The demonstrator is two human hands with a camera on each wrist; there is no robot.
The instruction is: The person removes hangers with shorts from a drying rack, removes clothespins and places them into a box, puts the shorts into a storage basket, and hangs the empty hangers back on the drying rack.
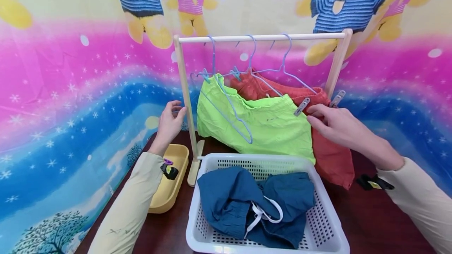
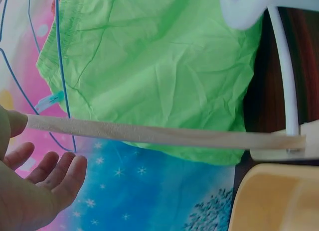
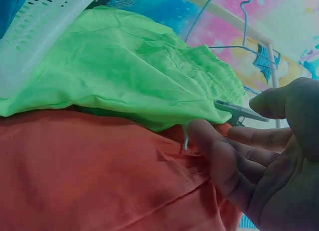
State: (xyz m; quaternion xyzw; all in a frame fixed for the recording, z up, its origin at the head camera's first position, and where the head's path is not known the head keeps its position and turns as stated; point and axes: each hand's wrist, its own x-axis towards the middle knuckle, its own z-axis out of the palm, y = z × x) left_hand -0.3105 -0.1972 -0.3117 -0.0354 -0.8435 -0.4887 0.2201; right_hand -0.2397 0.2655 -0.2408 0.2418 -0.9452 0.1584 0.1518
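Observation:
Lime-green shorts [image 1: 257, 124] hang from a blue wire hanger on a small wooden rack, clipped by a teal peg [image 1: 206, 75] and a grey peg [image 1: 301, 106]. Red shorts [image 1: 333, 152] hang behind them, with another grey peg [image 1: 338, 99] at their right. My right hand [image 1: 339, 124] is beside the green shorts' grey peg, fingers loosely bent and nothing gripped; in the right wrist view the thumb is close to that peg [image 3: 241, 111]. Beside the rack's left post [image 1: 187, 101], my left hand [image 1: 171, 122] holds nothing, its fingers relaxed.
A bare blue hanger [image 1: 243, 128] hangs turned in front of the green shorts. Dark blue shorts [image 1: 226, 195] with a white drawstring lie in a white perforated basket [image 1: 192, 222]. A yellow tray [image 1: 181, 154] stands left of the rack on the dark table [image 1: 374, 222].

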